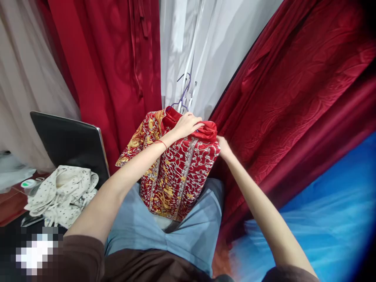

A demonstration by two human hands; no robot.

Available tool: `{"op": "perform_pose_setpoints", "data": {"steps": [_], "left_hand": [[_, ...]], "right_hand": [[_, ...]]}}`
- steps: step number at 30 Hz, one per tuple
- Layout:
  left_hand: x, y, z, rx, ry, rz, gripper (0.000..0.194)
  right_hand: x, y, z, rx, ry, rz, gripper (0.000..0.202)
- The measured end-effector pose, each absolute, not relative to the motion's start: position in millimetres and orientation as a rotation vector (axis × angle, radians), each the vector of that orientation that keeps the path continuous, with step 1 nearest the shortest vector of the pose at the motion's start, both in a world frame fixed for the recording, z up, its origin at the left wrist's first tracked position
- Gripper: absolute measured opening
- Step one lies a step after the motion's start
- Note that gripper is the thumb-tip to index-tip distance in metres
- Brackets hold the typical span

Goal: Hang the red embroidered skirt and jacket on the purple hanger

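A red jacket (167, 184) with gold and silver embroidery hangs in front of my knees. Its plain red lining (207, 132) shows at the neck and the right shoulder. Inside the neck sits a purple wire hanger (185, 92), its hook rising above the collar. My left hand (188, 124) lies across the neck opening, fingers bent over the cloth near the hanger; their tips are partly hidden. At the right shoulder edge, my right hand (225, 148) grips the jacket, with most of its fingers behind the cloth.
Red garments (114, 58) and white cloth (179, 43) hang ahead. Dark red patterned fabric (296, 90) hangs on the right, above blue tulle (320, 203). At left, a black chair back (69, 143) stands behind a spotted white garment (63, 192).
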State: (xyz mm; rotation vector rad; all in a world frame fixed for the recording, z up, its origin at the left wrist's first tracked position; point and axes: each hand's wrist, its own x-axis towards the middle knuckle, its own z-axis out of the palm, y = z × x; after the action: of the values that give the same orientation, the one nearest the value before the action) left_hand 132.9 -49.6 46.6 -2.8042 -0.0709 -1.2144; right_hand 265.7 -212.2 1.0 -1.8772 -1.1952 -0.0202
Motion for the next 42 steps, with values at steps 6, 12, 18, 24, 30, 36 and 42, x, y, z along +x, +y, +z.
{"op": "perform_pose_setpoints", "data": {"steps": [6,12,18,24,30,36,42], "left_hand": [[142.9,-41.8,47.9,-2.701,-0.045,-1.102,0.037],[168.2,-49.7,41.4,-2.564,-0.153,-1.218,0.042],[161.6,-51.7,34.7,-2.636,-0.130,-1.191,0.037],[146.4,-54.9,34.8,-2.695,0.073,-1.113,0.070],[169.4,-64.1,21.1,-2.625,-0.253,-1.235,0.062],[182.8,-63.2,16.4,-2.615,-0.364,-1.347,0.065],[202.7,-65.9,13.6,-2.625,-0.506,-1.412,0.056]], "right_hand": [[261.3,-271.8,-13.3,-1.920,-1.111,-0.316,0.033],[227.0,-291.4,8.4,-2.061,-0.983,-1.001,0.030],[191.0,-253.4,-59.4,-2.249,-1.210,-0.655,0.025],[213.0,-238.4,-67.8,-1.626,-0.918,-0.297,0.042],[225.8,-252.6,-54.0,-1.419,-0.915,-0.160,0.041],[243.4,-254.0,-38.1,-1.449,-0.867,-0.190,0.039],[216.5,-257.5,-12.1,-1.461,-0.884,-0.281,0.035]]}}
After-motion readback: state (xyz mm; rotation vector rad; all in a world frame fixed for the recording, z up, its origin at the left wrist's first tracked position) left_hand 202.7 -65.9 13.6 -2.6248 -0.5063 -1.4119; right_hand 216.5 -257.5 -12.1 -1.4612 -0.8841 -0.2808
